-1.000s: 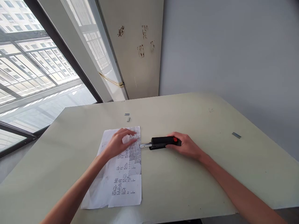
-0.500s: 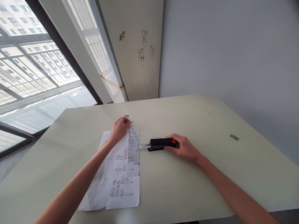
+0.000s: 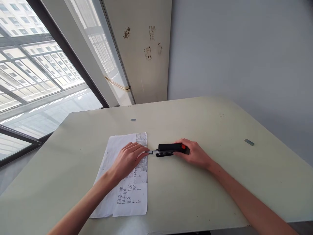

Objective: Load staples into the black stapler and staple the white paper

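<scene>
My right hand (image 3: 195, 153) is wrapped around the rear of a black stapler (image 3: 170, 148) with a red patch on top. The stapler lies sideways on the table, its metal staple tray (image 3: 154, 152) drawn out toward the left. My left hand (image 3: 133, 156) is closed in a pinch at the tray's end, holding a small strip of staples (image 3: 143, 152) mostly covered by the fingers. Beneath that hand and forearm lie printed paper sheets (image 3: 133, 205), their right edge close to the tray.
Short staple strips (image 3: 133, 119) rest on the table (image 3: 176, 120) beyond the paper. A longer grey strip (image 3: 249, 142) lies far to the right. A window (image 3: 36, 65) stands at the left, and a grey wall (image 3: 232, 49) rises behind the table.
My left hand has come from beside the far staple strips toward me and right, to the stapler's tray. The right hand still holds the stapler in place.
</scene>
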Demonstrator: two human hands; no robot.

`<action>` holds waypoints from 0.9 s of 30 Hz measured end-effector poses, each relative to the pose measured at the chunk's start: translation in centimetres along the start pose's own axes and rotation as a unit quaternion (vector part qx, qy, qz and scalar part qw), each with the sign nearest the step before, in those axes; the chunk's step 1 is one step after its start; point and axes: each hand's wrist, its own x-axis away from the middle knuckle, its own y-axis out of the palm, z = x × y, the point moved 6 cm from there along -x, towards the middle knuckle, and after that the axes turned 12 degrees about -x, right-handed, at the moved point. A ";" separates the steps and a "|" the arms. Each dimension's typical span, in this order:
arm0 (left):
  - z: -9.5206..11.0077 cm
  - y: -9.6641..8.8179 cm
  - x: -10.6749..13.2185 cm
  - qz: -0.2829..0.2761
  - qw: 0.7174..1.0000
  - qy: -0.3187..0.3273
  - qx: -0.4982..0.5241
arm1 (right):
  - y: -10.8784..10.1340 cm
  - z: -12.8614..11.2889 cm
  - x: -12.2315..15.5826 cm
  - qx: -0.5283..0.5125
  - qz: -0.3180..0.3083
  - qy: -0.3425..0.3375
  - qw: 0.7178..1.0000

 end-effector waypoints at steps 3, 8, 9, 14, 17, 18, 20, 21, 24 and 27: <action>-0.1 0.1 -0.1 -0.007 1.000 0.002 -0.004 | 0.0 0.0 0.0 0.001 -0.001 0.004 1.000; 0.2 -0.1 -0.2 -0.003 1.000 0.010 -0.008 | 0.0 0.0 0.0 -0.003 0.000 0.001 1.000; 0.2 -0.1 -0.2 -0.002 1.000 0.010 -0.009 | 0.0 0.0 0.0 -0.004 0.000 0.001 1.000; 0.3 0.0 -0.3 -0.011 1.000 0.010 -0.006 | 0.0 0.0 0.0 0.001 0.000 -0.002 1.000; 0.6 0.2 -0.6 -0.024 0.999 0.021 -0.016 | -0.1 -0.1 0.0 0.002 0.002 -0.004 1.000; 0.6 0.3 -0.7 -0.029 0.999 0.024 -0.019 | -0.1 -0.1 0.0 0.003 0.002 -0.004 1.000; 0.7 0.5 -0.8 -0.038 0.999 0.026 -0.020 | -0.1 -0.1 0.0 0.003 0.001 -0.005 1.000; 0.7 0.5 -0.8 -0.043 0.999 0.024 -0.016 | -0.1 -0.1 0.0 0.003 0.001 -0.006 1.000; -0.2 0.6 -0.4 -0.055 0.998 -0.005 0.018 | -0.1 -0.1 0.0 -0.001 0.001 -0.003 1.000; -1.8 0.8 0.1 -0.072 0.993 -0.024 0.085 | -0.2 -0.3 0.0 -0.004 -0.001 0.001 1.000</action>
